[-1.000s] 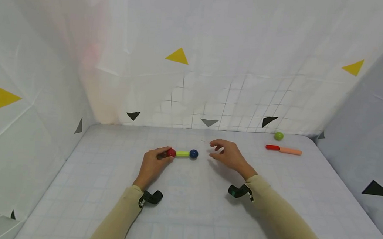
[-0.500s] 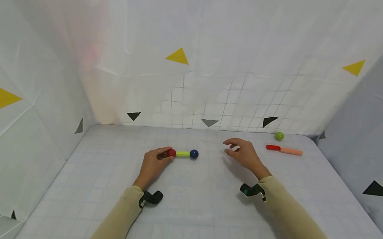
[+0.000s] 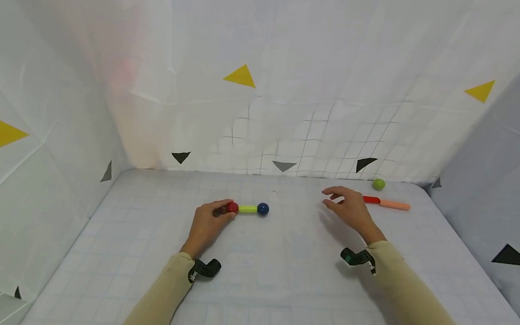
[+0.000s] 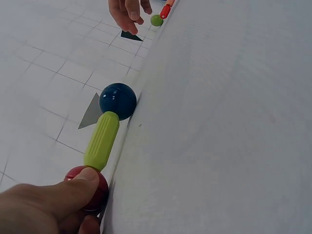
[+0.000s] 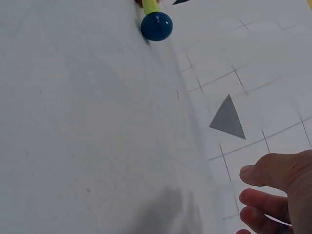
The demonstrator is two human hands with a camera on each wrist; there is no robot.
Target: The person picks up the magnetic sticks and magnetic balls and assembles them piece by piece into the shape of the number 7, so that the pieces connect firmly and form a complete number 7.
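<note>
With thumb and fingers my left hand grips the red ball at one end of a toy piece. A ribbed lime-yellow rod runs from it to a dark blue ball, all three in one line on the table. My right hand hovers over the table to the right, fingers loosely bent, nothing between them. Just beyond it, a red rod, partly covered by the hand, lies end to end with an orange rod.
A green ball rests near the back right corner of the white table. White sheets with yellow, black and grey triangles stand behind and on both sides. Each wrist carries a small black camera.
My right hand has moved steadily to the right, away from the blue ball and up to the red rod. The left hand and the joined balls and rod have stayed put.
</note>
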